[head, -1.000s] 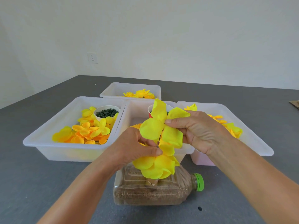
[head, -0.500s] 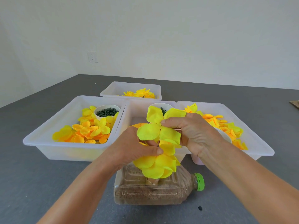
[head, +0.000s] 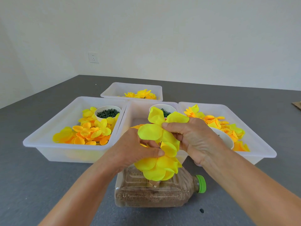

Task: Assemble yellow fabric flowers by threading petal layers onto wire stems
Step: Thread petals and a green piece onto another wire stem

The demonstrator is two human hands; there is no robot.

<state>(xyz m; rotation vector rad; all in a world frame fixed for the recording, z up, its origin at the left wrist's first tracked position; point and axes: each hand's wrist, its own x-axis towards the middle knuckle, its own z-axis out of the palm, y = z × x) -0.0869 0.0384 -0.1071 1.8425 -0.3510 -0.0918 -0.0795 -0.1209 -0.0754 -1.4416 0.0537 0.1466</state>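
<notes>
The right hand (head: 195,141) has its grip closed on a bright yellow petal layer (head: 156,126), thumb and forefinger pinching it near its centre so the petals fan out above and to the left of the knuckles. The left hand (head: 135,149) is curled too, its thumb and fingertips pinching a thin dark wire stem (head: 160,144) just below that layer; only a short piece of the stem shows between the two hands. Under the hands hangs a fuller flower (head: 156,168) of yellow petals, directly above a clear plastic bottle (head: 156,193) lying on its side on the grey bench (head: 32,185). The bottle holds brown grainy material and has a green cap (head: 201,184) pointing right.

Behind the hands, four translucent white bins sit on the bench. The left bin (head: 48,144) holds loose yellow and orange petals (head: 88,131) and a white cup (head: 107,112) of small dark green pieces. The middle bin (head: 138,108) holds a second cup, partly hidden by the held petals. The right bin (head: 260,144) holds more yellow and orange petals, and the far bin (head: 130,87) holds a small pile of yellow flowers. A white wall socket (head: 93,57) is on the wall beyond.
</notes>
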